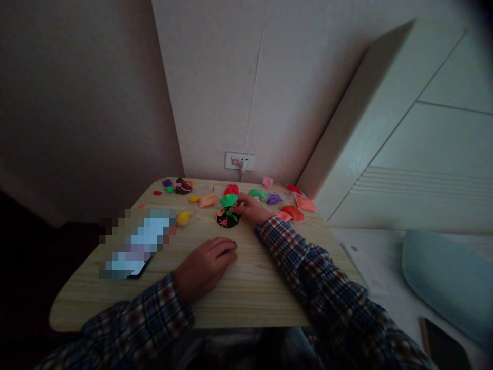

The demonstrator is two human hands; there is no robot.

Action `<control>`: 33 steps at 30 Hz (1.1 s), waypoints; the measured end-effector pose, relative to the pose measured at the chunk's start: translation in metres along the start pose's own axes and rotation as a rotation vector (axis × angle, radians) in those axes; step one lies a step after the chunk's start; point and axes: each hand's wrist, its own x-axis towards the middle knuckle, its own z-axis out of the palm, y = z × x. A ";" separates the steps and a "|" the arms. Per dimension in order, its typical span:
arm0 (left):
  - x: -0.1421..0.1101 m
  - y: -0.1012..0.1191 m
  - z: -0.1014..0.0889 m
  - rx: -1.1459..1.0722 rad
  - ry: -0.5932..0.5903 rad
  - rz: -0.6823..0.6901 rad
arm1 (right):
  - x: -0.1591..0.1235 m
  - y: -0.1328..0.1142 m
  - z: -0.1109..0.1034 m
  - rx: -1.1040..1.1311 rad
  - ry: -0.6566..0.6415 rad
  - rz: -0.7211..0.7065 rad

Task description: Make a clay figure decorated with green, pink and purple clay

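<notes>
My right hand (pixel 252 208) reaches to the middle of the table, its fingers closed at the side of a small modelling-clay figure (pixel 230 200) with a bright green top. The figure stands at the back of a round black base (pixel 227 218) with orange and green pieces on it. Nearer the front, my left hand (pixel 206 266) rests on the wood with its fingers curled together. A bit of dark blue (pixel 227 251), apparently clay, shows at those fingertips; most of it is hidden.
On the wooden table (pixel 254 298) lie packets of coloured clay: yellow (pixel 184 218), peach (pixel 208 200), purple (pixel 275 199) and red-orange (pixel 293 213). A brown clay piece (pixel 183 186) sits back left. A blurred-out phone (pixel 142 244) lies left. Behind is a wall socket (pixel 239 161).
</notes>
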 end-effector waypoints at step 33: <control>-0.001 -0.003 0.003 -0.083 0.019 -0.041 | -0.023 -0.012 -0.016 0.005 -0.032 0.086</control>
